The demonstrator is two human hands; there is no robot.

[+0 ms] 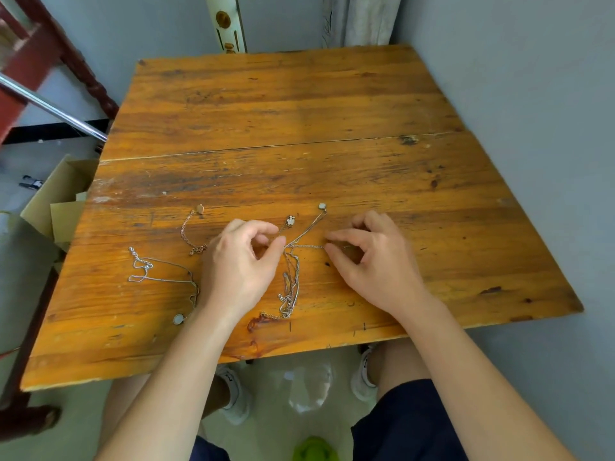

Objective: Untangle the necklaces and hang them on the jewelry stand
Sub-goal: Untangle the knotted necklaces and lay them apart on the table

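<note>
Both hands were down at the middle of the table point(299, 104), close to its near edge, working the tangle point(290, 281) that lay between them. The left hand point(239, 264) had thumb and forefinger closed in a tight pinch on the top of the knot, the other fingers curled under. The right hand point(376, 261) pinched the same way, just beside it, on a single strand point(307, 246). That strand ran straight and taut from one pinch to the other. My read: the left hand anchored the knot so the right could draw one chain sideways out of it.

Two pendants poked out beyond the tangle toward the far edge, a pale round one point(322, 206) and a small one point(290, 220), so there were at least two necklaces knotted there. The exact number couldn't be told from the bunched loops.

Toward the left edge two pieces lay apart from the knot: a rose-gold chain point(186, 232), its near end passing behind the left hand, and a silver chain point(139, 264) looping down to the near edge. They looked like the sorted ones, parked clear of the knot so nothing could snag again.

That made two hands, two loose chains and one knot. No jewelry stand was in view, so nothing was hung yet.
</note>
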